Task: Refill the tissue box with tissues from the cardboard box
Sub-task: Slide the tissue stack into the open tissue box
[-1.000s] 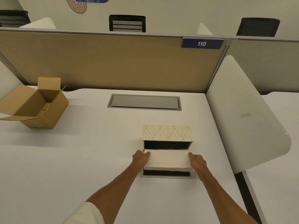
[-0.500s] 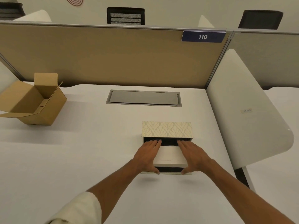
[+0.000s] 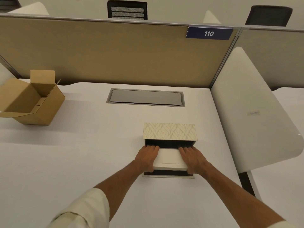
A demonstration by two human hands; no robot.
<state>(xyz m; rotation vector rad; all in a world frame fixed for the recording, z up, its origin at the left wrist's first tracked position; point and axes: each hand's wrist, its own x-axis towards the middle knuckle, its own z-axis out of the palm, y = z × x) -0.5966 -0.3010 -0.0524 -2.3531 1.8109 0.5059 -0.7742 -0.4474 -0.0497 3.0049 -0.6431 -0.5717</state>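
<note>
Tissue stack: a white rectangular stack of tissues (image 3: 167, 157) sits partly inside the tissue box, its near edge raised above the box's near rim.
Tissue box: a cream, leaf-patterned rectangular tissue box (image 3: 170, 131) with a dark interior lies on the white desk (image 3: 82, 153), right of centre.
Left hand: the left hand (image 3: 146, 157) is flat on the stack's left end, thumb hooked under the near edge, gripping the stack.
Right hand: the right hand (image 3: 191, 159) mirrors it on the right end, likewise clasping the stack.
Cardboard box: an open brown cardboard box (image 3: 32, 99) stands at the far left, well apart.
Background: a grey metal cable hatch (image 3: 145, 97) lies beyond the tissue box, before a tan partition (image 3: 107, 53) labelled 110.
</note>
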